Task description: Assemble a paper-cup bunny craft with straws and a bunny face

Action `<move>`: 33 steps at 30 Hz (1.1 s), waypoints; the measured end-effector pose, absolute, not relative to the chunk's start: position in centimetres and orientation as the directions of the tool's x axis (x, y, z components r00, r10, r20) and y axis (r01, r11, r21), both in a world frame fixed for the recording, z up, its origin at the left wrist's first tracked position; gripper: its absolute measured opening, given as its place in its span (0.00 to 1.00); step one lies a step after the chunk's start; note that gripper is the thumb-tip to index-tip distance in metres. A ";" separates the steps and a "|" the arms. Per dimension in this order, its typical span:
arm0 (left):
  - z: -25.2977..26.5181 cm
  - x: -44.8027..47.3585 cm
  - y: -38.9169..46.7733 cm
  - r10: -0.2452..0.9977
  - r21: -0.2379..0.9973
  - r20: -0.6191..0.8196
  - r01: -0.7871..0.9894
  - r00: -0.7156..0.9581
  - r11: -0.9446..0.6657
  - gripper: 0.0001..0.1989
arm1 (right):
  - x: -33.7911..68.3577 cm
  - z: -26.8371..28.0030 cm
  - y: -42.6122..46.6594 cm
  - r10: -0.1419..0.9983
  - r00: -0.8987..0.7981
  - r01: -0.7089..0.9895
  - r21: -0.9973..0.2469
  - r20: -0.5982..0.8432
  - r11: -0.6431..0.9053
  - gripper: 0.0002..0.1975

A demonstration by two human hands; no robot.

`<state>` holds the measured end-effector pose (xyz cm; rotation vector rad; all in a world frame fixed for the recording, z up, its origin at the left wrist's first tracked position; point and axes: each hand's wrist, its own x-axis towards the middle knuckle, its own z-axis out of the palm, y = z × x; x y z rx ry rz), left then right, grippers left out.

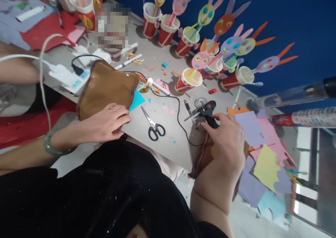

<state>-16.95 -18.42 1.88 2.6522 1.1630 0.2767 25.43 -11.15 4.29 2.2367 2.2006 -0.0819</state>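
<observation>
My right hand has its thumb and fingers round the handle of a black hot glue gun. A pale glue stick juts from the gun's left side. Its cord loops across the table. My left hand lies on a brown leathery pad, holding nothing, fingers bent loosely near its edge. Between my hands are black-handled scissors, blades slightly apart. A black pen lies beside the glue gun. Under my right forearm is another brown leathery piece, partly hidden.
Several red-and-white paper cups along the blue wall hold rabbit-faced spoons. A white power strip is at the left. A glue bottle, markers and paper scraps lie about. Coloured paper is at right. Another person's arm shows left.
</observation>
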 end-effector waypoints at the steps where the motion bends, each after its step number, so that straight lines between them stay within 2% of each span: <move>1: 2.1 -16.9 -18.1 0.727 0.271 0.039 0.693 0.686 -0.668 0.06 | 25.4 4.2 -11.0 0.998 0.024 0.999 -0.022 -0.049 -0.026 0.19; 4: 3.0 -16.7 -17.0 0.649 0.194 -0.090 0.653 0.755 -0.732 0.01 | 25.3 4.0 -10.8 0.996 0.048 0.999 0.000 -0.070 -0.048 0.20; 8: 5.4 -14.8 -15.3 0.480 0.241 -0.243 0.532 0.843 -0.812 0.08 | 25.1 3.8 -10.5 0.994 0.066 0.998 -0.010 -0.083 -0.067 0.19; 12: 7.7 -10.3 -14.2 0.300 0.331 -0.177 0.343 0.937 -0.879 0.05 | 25.1 3.2 -10.1 0.995 0.086 0.996 -0.019 -0.043 -0.086 0.18; 15: 7.6 -6.6 -13.6 0.237 0.315 -0.162 0.278 0.958 -0.907 0.02 | 25.1 2.8 -9.9 0.996 0.090 0.996 -0.023 -0.015 -0.090 0.17; 18: 6.2 -3.7 -12.9 0.176 0.287 -0.077 0.190 0.981 -0.939 0.07 | 24.9 2.9 -9.8 0.995 0.096 0.995 -0.021 -0.023 -0.097 0.17; 21: 4.4 -1.6 -12.1 0.225 0.246 -0.008 0.220 0.974 -0.944 0.09 | 24.8 3.2 -9.7 0.991 0.128 0.991 -0.020 -0.036 -0.129 0.17; 24: 2.8 -0.5 -11.5 0.336 0.121 0.011 0.332 0.942 -0.935 0.11 | 24.7 3.2 -9.5 0.984 0.173 0.985 -0.018 -0.047 -0.174 0.18; 27: 1.7 -0.1 -10.8 0.371 -0.003 0.114 0.374 0.922 -0.927 0.11 | 24.8 2.9 -9.0 0.981 0.190 0.981 -0.024 -0.034 -0.190 0.18; 30: 1.0 -0.1 -10.2 0.339 -0.060 0.189 0.356 0.921 -0.933 0.12 | 24.8 2.5 -8.6 0.975 0.219 0.975 -0.021 -0.022 -0.220 0.18; 33: 0.5 -0.1 -10.0 0.233 -0.074 0.233 0.256 0.944 -0.964 0.12 | 24.4 2.4 -8.8 0.973 0.231 0.973 -0.012 0.005 -0.231 0.18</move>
